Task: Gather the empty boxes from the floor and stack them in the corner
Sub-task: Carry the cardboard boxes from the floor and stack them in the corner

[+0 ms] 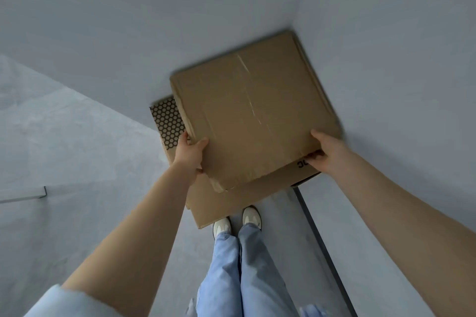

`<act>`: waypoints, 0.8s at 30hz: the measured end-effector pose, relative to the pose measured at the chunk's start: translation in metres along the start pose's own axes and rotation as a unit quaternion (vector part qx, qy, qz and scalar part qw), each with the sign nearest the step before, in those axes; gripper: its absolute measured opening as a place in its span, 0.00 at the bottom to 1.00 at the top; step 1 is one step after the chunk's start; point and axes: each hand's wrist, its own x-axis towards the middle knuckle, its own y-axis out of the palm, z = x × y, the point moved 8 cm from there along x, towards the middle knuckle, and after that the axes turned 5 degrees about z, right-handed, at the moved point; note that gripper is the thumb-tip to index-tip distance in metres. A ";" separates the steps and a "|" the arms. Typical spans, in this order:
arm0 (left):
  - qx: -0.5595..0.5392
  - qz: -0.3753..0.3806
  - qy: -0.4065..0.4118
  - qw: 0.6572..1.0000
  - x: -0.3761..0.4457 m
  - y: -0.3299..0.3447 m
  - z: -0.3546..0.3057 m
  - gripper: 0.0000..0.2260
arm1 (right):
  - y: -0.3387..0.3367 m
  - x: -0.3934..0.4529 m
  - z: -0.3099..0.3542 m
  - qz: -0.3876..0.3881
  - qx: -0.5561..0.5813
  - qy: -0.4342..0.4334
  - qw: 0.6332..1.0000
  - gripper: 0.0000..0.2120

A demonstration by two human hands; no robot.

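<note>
The left hand (pixel 189 153) and right hand (pixel 325 153) grip the top box's (pixel 253 116) near corners, squaring it into the wall corner over the lower boxes (pixel 247 197) (one honeycomb-printed) so the stack sits stable.

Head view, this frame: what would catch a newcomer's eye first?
The big plain cardboard box fills the middle, pushed toward the wall corner and gripped at its near edge by the left hand and right hand. Under it lies a larger box, and a honeycomb-printed box peeks out at its left.
</note>
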 end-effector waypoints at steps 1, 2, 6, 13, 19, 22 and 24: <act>0.001 -0.004 -0.003 1.000 0.001 0.004 -0.002 0.28 | 0.004 0.001 0.002 0.011 0.001 -0.001 1.000 0.29; 0.001 -0.009 -0.005 1.000 0.003 0.004 -0.002 0.27 | 0.007 0.002 0.002 0.015 0.000 0.003 1.000 0.30; 0.033 -0.002 -0.007 0.999 0.002 0.004 -0.001 0.29 | 0.006 0.002 0.004 0.023 -0.001 0.010 1.000 0.30; 0.076 -0.048 0.067 0.994 -0.034 -0.018 -0.035 0.36 | -0.013 -0.035 0.004 0.032 -0.144 -0.008 0.989 0.25; 0.130 -0.040 0.116 0.984 -0.109 -0.013 -0.061 0.25 | -0.036 -0.116 0.023 0.014 -0.271 -0.123 0.955 0.05; 0.161 -0.009 0.135 0.978 -0.144 0.000 -0.065 0.19 | -0.042 -0.164 0.031 0.000 -0.333 -0.200 0.922 0.21; 0.181 0.022 0.153 0.971 -0.167 0.011 -0.068 0.16 | -0.046 -0.192 0.031 0.000 -0.355 -0.235 0.905 0.25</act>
